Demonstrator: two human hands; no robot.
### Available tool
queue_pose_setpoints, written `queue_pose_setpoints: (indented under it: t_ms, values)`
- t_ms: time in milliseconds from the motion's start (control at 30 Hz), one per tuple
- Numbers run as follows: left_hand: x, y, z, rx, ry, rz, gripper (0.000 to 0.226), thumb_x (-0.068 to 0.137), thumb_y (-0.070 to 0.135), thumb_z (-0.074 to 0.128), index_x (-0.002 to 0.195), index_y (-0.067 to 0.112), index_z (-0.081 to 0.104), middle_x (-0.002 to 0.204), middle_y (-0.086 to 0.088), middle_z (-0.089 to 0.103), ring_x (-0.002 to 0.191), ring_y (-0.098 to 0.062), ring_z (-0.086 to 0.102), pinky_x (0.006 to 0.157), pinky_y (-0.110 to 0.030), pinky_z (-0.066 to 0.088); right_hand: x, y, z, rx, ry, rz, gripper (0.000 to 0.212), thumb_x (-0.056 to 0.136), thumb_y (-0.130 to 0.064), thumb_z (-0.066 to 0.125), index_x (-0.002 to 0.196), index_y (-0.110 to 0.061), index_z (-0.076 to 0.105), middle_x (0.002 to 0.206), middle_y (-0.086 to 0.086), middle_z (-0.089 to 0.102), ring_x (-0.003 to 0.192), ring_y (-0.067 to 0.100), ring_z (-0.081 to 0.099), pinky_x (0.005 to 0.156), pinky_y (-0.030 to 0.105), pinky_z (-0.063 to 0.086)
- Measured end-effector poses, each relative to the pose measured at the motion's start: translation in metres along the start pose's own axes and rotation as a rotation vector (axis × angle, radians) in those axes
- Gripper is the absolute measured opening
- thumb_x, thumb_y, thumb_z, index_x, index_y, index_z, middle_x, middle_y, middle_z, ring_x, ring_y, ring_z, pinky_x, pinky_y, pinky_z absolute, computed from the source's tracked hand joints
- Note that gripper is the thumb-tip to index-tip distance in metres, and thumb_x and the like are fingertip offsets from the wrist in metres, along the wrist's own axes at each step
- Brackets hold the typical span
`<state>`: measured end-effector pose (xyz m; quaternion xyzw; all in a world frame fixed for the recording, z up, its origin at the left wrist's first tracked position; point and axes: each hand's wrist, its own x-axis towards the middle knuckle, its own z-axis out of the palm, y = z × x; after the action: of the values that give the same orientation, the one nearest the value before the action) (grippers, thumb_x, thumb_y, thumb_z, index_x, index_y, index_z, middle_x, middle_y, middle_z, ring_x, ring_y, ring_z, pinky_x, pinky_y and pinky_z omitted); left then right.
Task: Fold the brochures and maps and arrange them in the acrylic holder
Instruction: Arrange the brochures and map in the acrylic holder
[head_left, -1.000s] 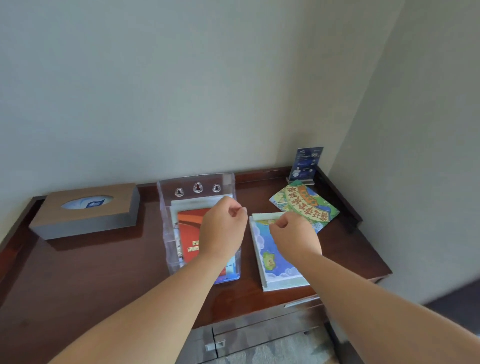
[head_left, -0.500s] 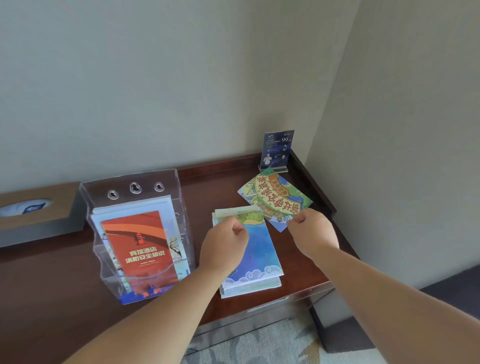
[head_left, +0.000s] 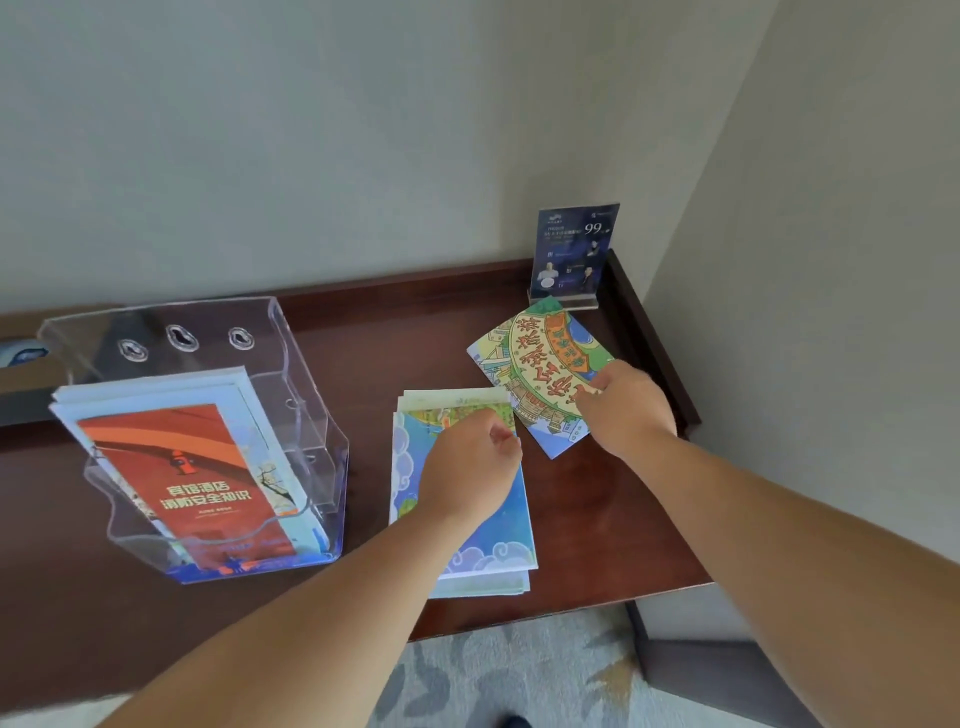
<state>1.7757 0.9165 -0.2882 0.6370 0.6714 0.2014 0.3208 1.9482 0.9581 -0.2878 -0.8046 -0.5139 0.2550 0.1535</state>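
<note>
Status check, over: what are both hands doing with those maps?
Left hand on blue map stack. Right hand pinching green map. Acrylic holder partly filled; path clear.

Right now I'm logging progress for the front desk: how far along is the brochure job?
Done: the clear holder already has leaflets standing in it, a red one in front. In hand: the left hand rests on the blue map stack, while the right hand takes the edge of the green map. Left: both maps lie on the desk, outside the holder.
</note>
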Motion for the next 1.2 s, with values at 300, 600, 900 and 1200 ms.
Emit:
queue_pose_setpoints:
  t_ms: [300,600,900,1200]
  values:
    - [0.009,-0.014,-0.005,0.031,-0.003,-0.011,0.018,0.093,0.018,0.047,0.090,0.013,0.065,0.092,0.001,0.068,0.086,-0.015,0.061,0.076,-0.039,0.051,0.042,0.009,0.008,-0.262,-0.123,0.091,0.070,0.083,-0.038,0.073,0.136,-0.009,0.038,0.130,0.016,0.045,0.117,0.034,0.052,0.090,0.043,0.048]
    - [0.009,-0.007,-0.005,-0.013,-0.023,-0.011,0.018,0.092,0.016,0.048,0.090,0.011,0.065,0.092,-0.001,0.067,0.089,-0.019,0.060,0.076,-0.038,0.050,0.029,0.008,-0.016,-0.103,0.018,0.057,0.020,0.091,-0.020,0.063,0.098,-0.001,0.059,0.088,0.011,0.055,0.085,0.029,0.059,0.060,0.027,0.042]
    - [0.002,0.041,-0.023,-0.105,0.040,0.126,0.010,0.091,0.026,0.050,0.091,0.019,0.057,0.087,0.006,0.059,0.084,-0.016,0.056,0.059,-0.026,0.037,-0.028,-0.013,-0.052,0.468,0.229,0.096,0.009,0.091,-0.009,0.048,0.086,-0.016,0.044,0.082,0.006,0.050,0.061,0.020,0.041,0.049,0.028,0.033]
    - [-0.003,0.068,-0.058,-0.213,0.003,0.067,0.070,0.068,0.070,0.063,0.123,0.027,0.054,0.116,0.004,0.056,0.113,-0.023,0.056,0.098,-0.042,0.046,-0.123,-0.055,0.005,0.863,-0.092,-0.059,0.014,0.090,-0.009,0.055,0.102,-0.016,0.055,0.097,0.009,0.070,0.087,0.033,0.069,0.075,0.057,0.057]
